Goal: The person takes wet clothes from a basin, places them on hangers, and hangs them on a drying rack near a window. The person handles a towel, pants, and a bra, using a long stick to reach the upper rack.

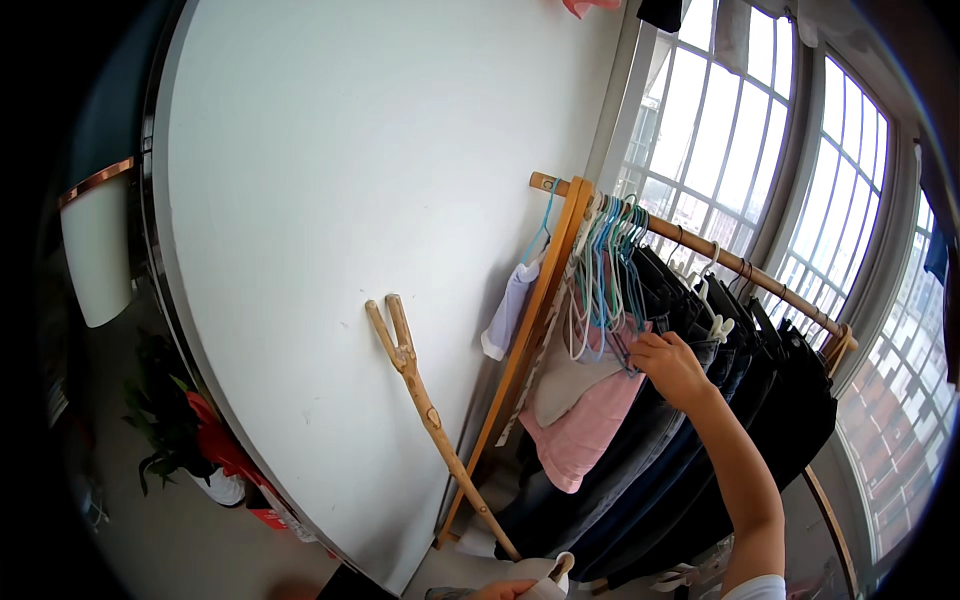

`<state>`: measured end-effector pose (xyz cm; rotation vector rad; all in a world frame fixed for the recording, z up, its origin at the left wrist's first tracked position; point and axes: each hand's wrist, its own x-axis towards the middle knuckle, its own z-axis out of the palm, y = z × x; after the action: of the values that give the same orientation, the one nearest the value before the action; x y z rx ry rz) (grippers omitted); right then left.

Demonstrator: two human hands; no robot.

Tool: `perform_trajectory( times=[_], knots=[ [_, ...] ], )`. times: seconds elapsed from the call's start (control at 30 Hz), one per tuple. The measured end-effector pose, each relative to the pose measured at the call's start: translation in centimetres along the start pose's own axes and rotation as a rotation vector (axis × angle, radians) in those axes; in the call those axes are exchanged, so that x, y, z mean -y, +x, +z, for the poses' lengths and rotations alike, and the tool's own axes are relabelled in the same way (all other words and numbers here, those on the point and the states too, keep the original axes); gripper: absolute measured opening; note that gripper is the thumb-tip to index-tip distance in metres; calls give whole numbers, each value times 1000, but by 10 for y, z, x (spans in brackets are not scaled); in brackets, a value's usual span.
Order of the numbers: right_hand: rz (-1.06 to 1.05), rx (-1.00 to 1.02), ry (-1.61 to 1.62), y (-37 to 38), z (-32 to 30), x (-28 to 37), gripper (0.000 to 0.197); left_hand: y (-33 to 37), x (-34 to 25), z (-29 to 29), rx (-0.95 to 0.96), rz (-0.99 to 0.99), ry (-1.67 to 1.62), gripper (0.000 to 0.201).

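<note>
My right hand (668, 368) reaches up to a bunch of thin wire clothes hangers (606, 285), blue, white and green, that hang from a wooden rail (715, 252). Its fingers are closed at the lower end of the hangers, beside a pink garment (578, 440) and a light grey one (572, 388). Low at the frame's bottom edge, my left hand (503, 590) shows only in part. It is closed on a beige garment (548, 583), most of which is cut off by the edge.
Dark trousers (735, 410) hang along the rail to the right. A forked wooden stick (430, 415) leans by a white wall panel (300, 250). A pale lilac cloth (511, 308) hangs at the rack's left end. Barred windows (715, 130) stand behind; a potted plant (160, 420) is left.
</note>
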<state>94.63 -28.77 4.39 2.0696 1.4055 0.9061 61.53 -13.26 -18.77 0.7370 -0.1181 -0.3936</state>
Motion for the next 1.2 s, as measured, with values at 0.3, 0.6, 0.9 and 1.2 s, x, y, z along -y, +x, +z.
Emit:
perform_trajectory(
  times=[0.3, 0.6, 0.9, 1.2],
  knots=[
    [-20, 126, -33, -11, -11, -10, 30, 0, -2, -8, -22, -76, 8, 35],
    [109, -31, 347, -18, -5, -9, 30, 0, -20, 9, 36, -30, 0, 26],
    [174, -171, 465, -20, -9, -5, 31, 8, -26, 18, 152, 19, 76, 21],
    [78, -320, 411, -3, -8, 2, 26, 5, -26, 22, 139, 25, 56, 21]
  ],
)
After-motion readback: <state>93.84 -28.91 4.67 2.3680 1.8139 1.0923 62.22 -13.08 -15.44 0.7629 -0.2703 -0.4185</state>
